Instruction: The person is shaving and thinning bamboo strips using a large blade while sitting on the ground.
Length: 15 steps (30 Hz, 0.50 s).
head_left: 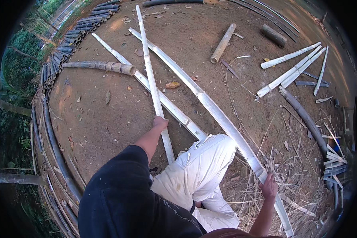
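Note:
My left hand (pixel 160 122) is closed round a narrow split bamboo strip (pixel 149 69), which slants up and away from beside my left knee. My right hand (pixel 269 185) grips the edge of a wider half-split bamboo length (pixel 222 115), its pale hollow side facing up. This piece runs from the lower right, past my right knee, to the far ground. Between the two lies another split bamboo piece (pixel 172 109), crossed over by the narrow strip, its near end hidden behind my white trouser leg (pixel 210 162).
A whole bamboo pole (pixel 99 66) lies at left, before a row of stacked dark bamboo (pixel 81 29). Farther off rest a short bamboo section (pixel 223 43) and a dark log piece (pixel 273 35). More split pieces (pixel 289 71) lie right, with shavings (pixel 293 186) near my right hand.

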Each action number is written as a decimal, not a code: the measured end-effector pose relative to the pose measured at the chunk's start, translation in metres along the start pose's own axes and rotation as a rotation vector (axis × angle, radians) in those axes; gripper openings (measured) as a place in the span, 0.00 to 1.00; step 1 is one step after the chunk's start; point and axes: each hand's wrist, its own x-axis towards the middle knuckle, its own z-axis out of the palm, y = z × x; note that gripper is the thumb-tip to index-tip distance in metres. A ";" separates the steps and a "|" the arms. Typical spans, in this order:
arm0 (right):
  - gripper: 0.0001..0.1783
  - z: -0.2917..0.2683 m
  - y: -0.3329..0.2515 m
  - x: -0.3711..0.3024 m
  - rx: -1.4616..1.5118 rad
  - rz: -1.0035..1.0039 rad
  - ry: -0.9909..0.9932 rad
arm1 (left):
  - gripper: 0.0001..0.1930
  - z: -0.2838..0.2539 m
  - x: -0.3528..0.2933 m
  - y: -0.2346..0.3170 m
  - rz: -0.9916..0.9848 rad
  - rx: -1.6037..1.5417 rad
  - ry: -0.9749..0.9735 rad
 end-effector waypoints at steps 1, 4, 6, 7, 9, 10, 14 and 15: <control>0.44 -0.001 0.015 -0.019 -0.010 0.017 0.022 | 0.41 0.001 -0.002 -0.002 -0.010 0.019 0.012; 0.44 -0.002 0.059 -0.079 -0.049 0.065 0.052 | 0.41 0.004 0.014 -0.014 -0.032 -0.023 -0.020; 0.44 0.007 0.083 -0.121 -0.077 0.100 0.024 | 0.42 0.005 0.016 -0.008 -0.088 -0.021 0.045; 0.43 0.011 0.093 -0.145 -0.084 0.159 -0.003 | 0.42 0.006 0.001 0.004 -0.110 -0.019 0.063; 0.43 0.014 0.112 -0.194 -0.101 0.278 -0.050 | 0.42 0.009 -0.044 0.037 -0.042 0.242 0.382; 0.43 0.021 0.114 -0.211 -0.115 0.273 0.026 | 0.43 0.016 -0.052 0.044 0.192 0.113 0.475; 0.41 0.039 0.097 -0.265 -0.004 0.345 -0.027 | 0.53 0.042 -0.095 0.121 0.184 -0.945 -0.451; 0.40 0.033 0.082 -0.273 0.021 0.347 -0.071 | 0.55 0.029 -0.133 0.158 -0.086 -1.179 -0.848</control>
